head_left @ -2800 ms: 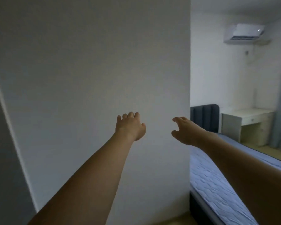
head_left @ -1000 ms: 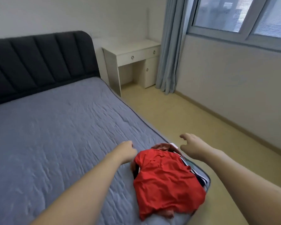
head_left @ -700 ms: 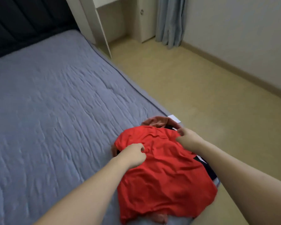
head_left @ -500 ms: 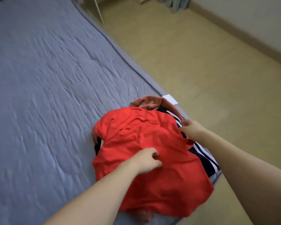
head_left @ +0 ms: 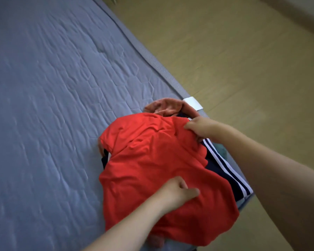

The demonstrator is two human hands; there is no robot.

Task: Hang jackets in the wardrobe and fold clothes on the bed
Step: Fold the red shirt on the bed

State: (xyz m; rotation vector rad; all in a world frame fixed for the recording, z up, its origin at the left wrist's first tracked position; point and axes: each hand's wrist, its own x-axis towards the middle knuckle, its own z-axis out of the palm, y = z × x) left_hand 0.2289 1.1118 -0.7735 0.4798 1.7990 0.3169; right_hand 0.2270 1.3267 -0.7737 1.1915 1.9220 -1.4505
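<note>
at the bed's (head_left: 53, 87) near corner lay a pile of clothes, red shirt (head_left: 152, 160) on top, over a striped dark garment (head_left: 223, 167) and a rust one (head_left: 163, 106). left hand (head_left: 176, 192) rested on the shirt's lower middle, fingers curled, bunching the cloth. right hand (head_left: 200, 127) pinched the shirt's far right edge, fingers bent. tan floor (head_left: 243, 60) beside the bed.

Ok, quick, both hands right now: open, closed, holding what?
Left hand: fingers curled, pinching the red shirt near its lower middle.
Right hand: gripping the red shirt's upper right edge.
</note>
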